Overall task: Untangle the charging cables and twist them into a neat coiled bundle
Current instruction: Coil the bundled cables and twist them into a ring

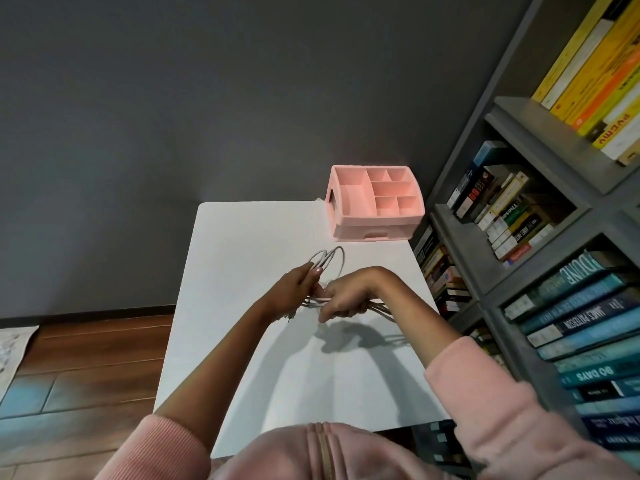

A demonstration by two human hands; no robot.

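Gripping the white charging cables [321, 261] from both sides, the hands meet above the middle of the white table [263, 358], nearer its right edge. The left hand [296, 289] has its fingers curled round a bunch of loops that fan out past the fingertips toward the far edge. The right hand [344, 299], just beside it, closes its fingers over the gathered strands, which trail out to the right behind the wrist. A pink compartment organiser [375, 223] sits at the far right corner. Grey shelves [540, 133] of books stand along the right edge, and wooden floor [86, 358] lies off the left edge.
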